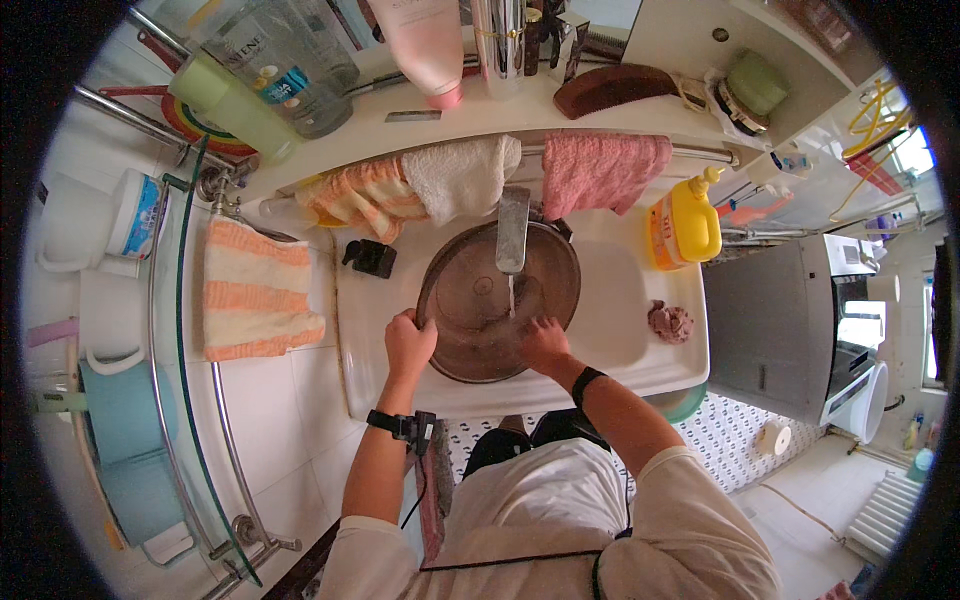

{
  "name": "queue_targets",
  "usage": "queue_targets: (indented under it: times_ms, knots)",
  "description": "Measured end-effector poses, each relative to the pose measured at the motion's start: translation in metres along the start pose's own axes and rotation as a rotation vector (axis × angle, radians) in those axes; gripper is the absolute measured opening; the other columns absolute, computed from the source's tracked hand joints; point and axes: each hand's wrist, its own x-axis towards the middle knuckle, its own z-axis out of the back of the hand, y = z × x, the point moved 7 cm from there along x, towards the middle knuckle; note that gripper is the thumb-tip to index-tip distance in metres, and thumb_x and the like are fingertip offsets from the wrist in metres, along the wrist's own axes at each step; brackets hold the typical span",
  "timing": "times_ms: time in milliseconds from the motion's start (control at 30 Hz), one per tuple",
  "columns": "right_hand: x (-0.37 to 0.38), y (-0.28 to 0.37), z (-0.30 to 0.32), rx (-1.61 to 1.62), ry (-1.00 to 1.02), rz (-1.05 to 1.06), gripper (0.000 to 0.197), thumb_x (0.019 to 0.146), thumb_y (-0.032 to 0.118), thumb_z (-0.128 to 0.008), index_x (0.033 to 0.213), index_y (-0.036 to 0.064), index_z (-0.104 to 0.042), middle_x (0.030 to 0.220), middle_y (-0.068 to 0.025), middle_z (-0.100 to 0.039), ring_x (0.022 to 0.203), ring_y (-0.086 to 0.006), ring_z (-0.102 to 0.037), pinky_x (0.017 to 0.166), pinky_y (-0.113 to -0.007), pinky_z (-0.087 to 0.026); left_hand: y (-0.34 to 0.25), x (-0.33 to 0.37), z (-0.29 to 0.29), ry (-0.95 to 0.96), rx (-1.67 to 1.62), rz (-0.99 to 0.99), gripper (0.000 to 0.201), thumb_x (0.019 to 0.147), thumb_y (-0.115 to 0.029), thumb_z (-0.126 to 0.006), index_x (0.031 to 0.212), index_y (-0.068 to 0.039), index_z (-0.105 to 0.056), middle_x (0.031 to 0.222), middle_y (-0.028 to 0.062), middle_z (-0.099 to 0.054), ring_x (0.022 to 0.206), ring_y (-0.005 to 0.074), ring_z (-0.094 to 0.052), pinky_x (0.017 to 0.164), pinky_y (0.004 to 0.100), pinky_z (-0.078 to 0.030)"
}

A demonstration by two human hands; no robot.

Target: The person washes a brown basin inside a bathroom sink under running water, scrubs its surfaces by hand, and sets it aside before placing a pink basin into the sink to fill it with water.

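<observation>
Dark-brown round pan (450, 290) in white sink (625, 300), catching water (511, 298); left hand (410, 347) clamped on it, right hand (544, 345) inside, grip unclear.

Pan (482, 288) brown-grey. Around it: white sink (612, 335). Over it: silver-grey faucet (512, 232). Left of it: black item (372, 259), then orange-and-cream striped towel (258, 290). Right of it: yellow bottle (684, 225), mauve lump (670, 322). Upper right of it: pink towel (604, 173). Lower right: floor (735, 430) white with dark repeating motifs.

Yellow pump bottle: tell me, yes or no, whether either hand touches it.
No, the left hand and the right hand are both at the round pan, away from the yellow pump bottle.
</observation>
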Motion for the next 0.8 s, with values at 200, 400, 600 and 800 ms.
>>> queue_targets:
  times_ms: [200,400,600,800]
  knots:
    - [-0.006,0.034,0.037,0.014,-0.252,-0.049,0.055,0.089,0.043,-0.056,0.138,0.0160,-0.054,0.144,-0.0200,-0.042,0.140,-0.0369,-0.030,0.115,-0.059,-0.020,-0.057,0.004,0.024,0.072,0.305,0.093,0.026,0.081,-0.024,-0.067,0.082,0.003,-0.068,0.081,0.0237,-0.068,0.080,0.0405,-0.068,0.072,0.0454,-0.054]
    - [-0.014,0.026,-0.005,0.012,0.042,0.045,0.059,0.093,0.045,-0.048,0.136,0.0047,-0.052,0.145,-0.0195,-0.043,0.140,-0.0404,-0.030,0.116,-0.058,-0.019,-0.045,0.009,0.011,0.209,0.236,0.081,0.028,0.084,-0.024,-0.065,0.091,0.002,-0.068,0.087,0.0228,-0.070,0.085,0.0407,-0.068,0.075,0.0455,-0.054]
    - [-0.024,0.046,0.040,0.108,0.038,0.008,0.047,0.092,0.036,-0.048,0.132,0.0123,-0.058,0.139,-0.0174,-0.050,0.133,-0.0394,-0.039,0.111,-0.055,-0.031,0.005,-0.033,-0.005,-0.029,0.028,-0.024,0.045,0.083,-0.016,-0.065,0.125,-0.001,-0.057,0.105,0.0233,-0.069,0.097,0.0403,-0.066,0.086,0.0455,-0.052]
    - [-0.009,0.064,0.009,0.412,0.342,0.164,0.037,0.089,0.032,-0.053,0.119,0.0136,-0.064,0.132,-0.0156,-0.057,0.126,-0.0377,-0.049,0.099,-0.047,-0.047,-0.021,-0.013,0.000,0.116,-0.015,0.147,0.024,0.086,-0.010,-0.060,0.107,0.001,-0.065,0.091,0.0207,-0.071,0.086,0.0375,-0.068,0.077,0.0431,-0.053]
